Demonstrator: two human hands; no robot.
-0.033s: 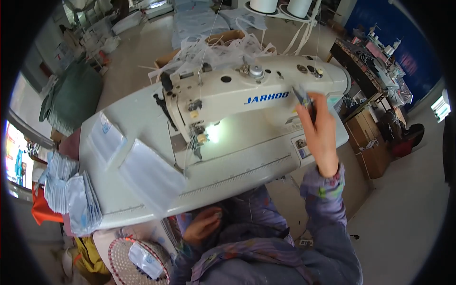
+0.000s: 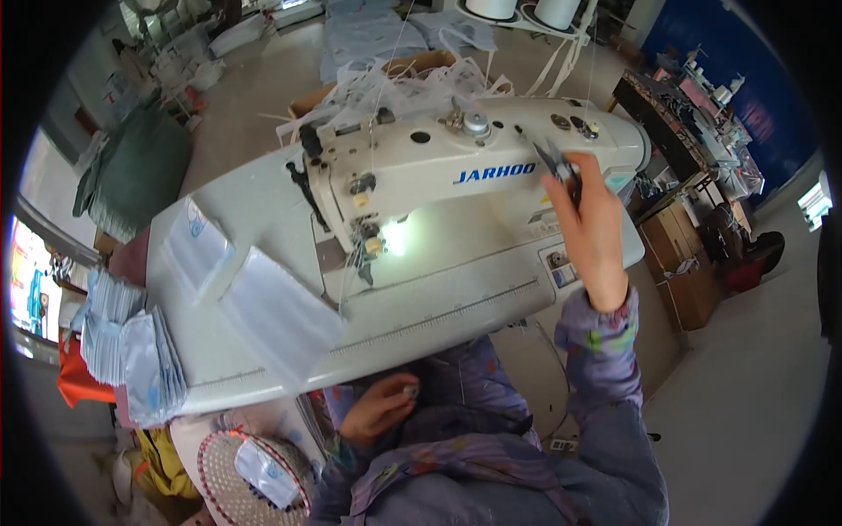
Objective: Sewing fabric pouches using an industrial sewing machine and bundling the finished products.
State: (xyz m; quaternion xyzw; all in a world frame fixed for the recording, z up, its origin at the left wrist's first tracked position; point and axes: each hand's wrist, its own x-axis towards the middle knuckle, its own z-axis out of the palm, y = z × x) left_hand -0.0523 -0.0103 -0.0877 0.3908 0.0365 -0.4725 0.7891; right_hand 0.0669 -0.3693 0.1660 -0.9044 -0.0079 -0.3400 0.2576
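Note:
My right hand [image 2: 595, 223] is raised in front of the right part of the white sewing machine [image 2: 421, 167]. Its fingers close around thread snips [image 2: 553, 162], whose blades point up and to the left. Low over my lap, below the table's front edge, my left hand [image 2: 379, 410] is curled. Between its fingertips sits a small shiny piece [image 2: 410, 391], too small to name. On the table left of the needle lie a whitish, see-through fabric pouch [image 2: 285, 316] and a smaller pouch [image 2: 197, 241] with a blue print. The machine's lamp glows beside the needle area.
Stacked pouches [image 2: 114, 324] hang at the table's left end. Below stands a woven basket [image 2: 215, 478] with a pouch in it. Behind the machine, a cardboard box [image 2: 421, 64] overflows with white strips. Thread cones [image 2: 491, 9] stand at the back, and cartons [image 2: 671, 250] to the right.
My right hand with the snips has risen slightly, and the blades look sharper. My left hand has turned a little, so the small shiny piece shows more clearly.

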